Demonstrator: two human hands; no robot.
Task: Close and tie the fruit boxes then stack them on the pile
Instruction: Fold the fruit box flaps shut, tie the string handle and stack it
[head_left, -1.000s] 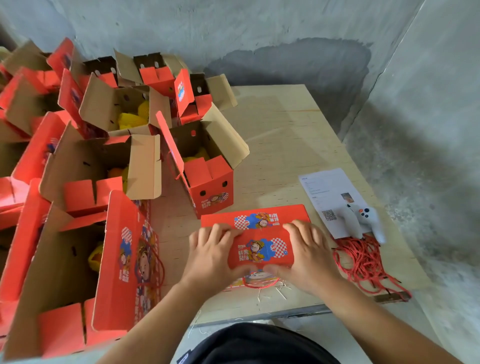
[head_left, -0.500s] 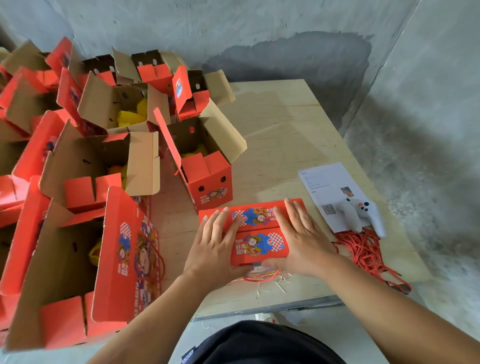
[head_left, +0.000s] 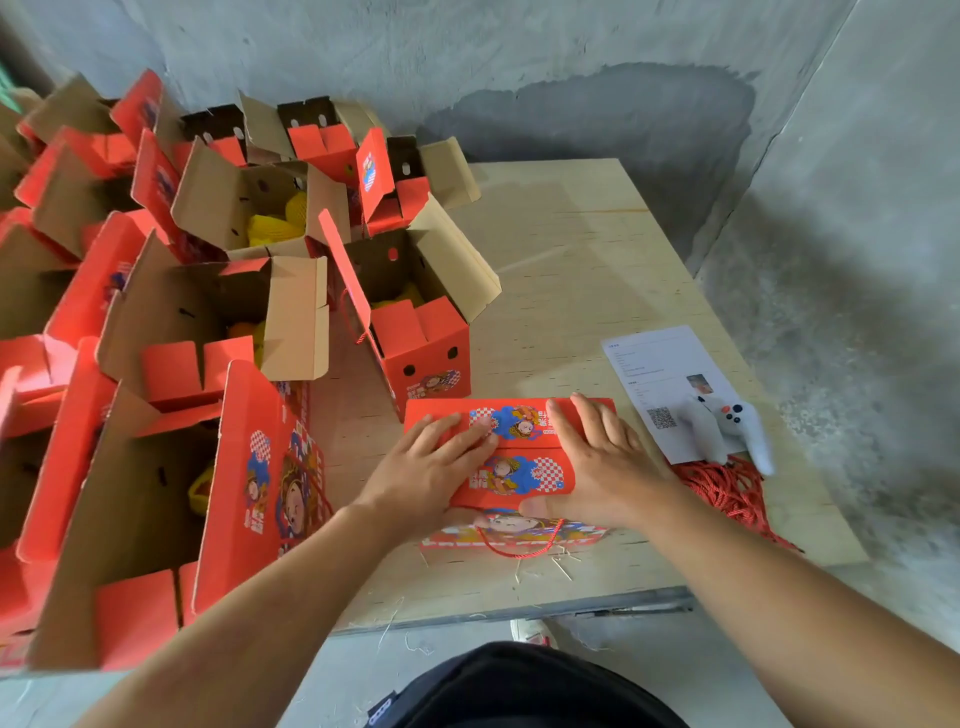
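Head view: at the left of the frame, open fruit boxes (head_left: 218, 332) crowd the table (head_left: 571, 249), flaps up, yellow fruit showing in some. Just right of them, at lower centre, sits the closed red fruit box (head_left: 514, 470), near the table's front edge. The left hand (head_left: 431, 467) lies flat on its lid, fingers straight; the right hand (head_left: 597, 462) presses beside it, fingers straight too, thumb along the front flap. Closing looks to be the step in hand. Tying likely follows, calling for the red string (head_left: 727, 493) bundled at lower right, under a white controller (head_left: 732, 431) on a printed sheet (head_left: 660, 374). Bare tabletop lies behind the box; no finished pile is in view.
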